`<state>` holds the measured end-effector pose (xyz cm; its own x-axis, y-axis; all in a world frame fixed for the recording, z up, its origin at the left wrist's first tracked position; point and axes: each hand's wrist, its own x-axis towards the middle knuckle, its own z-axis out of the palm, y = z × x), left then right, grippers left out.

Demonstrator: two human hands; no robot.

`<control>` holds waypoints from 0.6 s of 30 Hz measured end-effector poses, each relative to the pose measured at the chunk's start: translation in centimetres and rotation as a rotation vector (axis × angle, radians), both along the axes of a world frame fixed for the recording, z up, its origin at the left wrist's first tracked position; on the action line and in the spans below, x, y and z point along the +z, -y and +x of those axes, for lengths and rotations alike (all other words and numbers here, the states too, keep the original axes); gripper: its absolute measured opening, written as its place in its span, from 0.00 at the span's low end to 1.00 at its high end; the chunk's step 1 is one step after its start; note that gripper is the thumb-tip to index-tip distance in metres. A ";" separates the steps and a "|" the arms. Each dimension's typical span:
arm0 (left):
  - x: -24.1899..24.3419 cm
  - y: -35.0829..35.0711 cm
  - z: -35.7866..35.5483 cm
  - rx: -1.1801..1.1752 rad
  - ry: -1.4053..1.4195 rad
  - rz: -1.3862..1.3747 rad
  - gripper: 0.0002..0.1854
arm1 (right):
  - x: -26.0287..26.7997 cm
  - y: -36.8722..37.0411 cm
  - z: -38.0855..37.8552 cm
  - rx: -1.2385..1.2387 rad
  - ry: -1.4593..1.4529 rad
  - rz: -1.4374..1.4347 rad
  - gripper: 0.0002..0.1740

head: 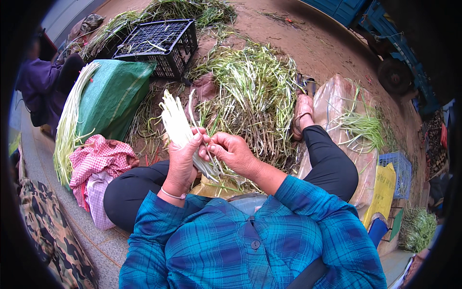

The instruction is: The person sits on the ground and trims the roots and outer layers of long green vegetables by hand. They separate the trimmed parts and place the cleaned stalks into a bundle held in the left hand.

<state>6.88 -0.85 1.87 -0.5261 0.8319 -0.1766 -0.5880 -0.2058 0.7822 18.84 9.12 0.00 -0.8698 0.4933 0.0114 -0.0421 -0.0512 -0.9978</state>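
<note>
My left hand (186,153) grips a bundle of pale green-white vegetable stalks (177,119), which stands tilted with its top away from me. My right hand (231,151) touches the left fingers, its thumb and forefinger pinched together beside the bundle around what looks like a thin stalk; the fingers partly hide it. Beyond both hands lies a large heap of loose green stalks and leaves (252,83) with brownish ends. At the left, long pale stalks (74,123) rest along a green woven sack (112,97).
A black plastic crate (155,43) stands upturned at the upper left. A checked pink cloth (103,155) lies by my left knee. Right of my leg are a wrapped block (335,101) with loose stalks and a blue basket (395,173). Another person (39,83) sits at far left.
</note>
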 end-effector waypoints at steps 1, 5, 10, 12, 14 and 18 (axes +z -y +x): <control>0.0 0.0 -0.1 -0.002 0.009 -0.007 0.10 | -0.1 0.0 0.0 0.007 0.019 -0.017 0.10; 0.0 0.1 -0.3 -0.053 0.020 0.031 0.11 | -0.2 -0.2 -0.1 0.014 0.042 -0.165 0.12; 0.0 0.0 -0.3 -0.064 -0.007 0.003 0.11 | 0.1 -0.5 0.0 -0.089 0.001 -0.250 0.10; 0.1 0.0 -0.5 -0.065 -0.054 -0.026 0.11 | 0.0 -0.7 0.3 -0.129 -0.026 -0.360 0.12; 0.3 0.2 -0.9 -0.108 0.000 -0.006 0.10 | -0.1 -1.2 0.9 -0.140 -0.042 -0.419 0.16; 0.9 1.0 -1.7 -0.200 0.029 0.003 0.10 | -0.7 -2.6 1.7 -0.214 0.019 -0.509 0.21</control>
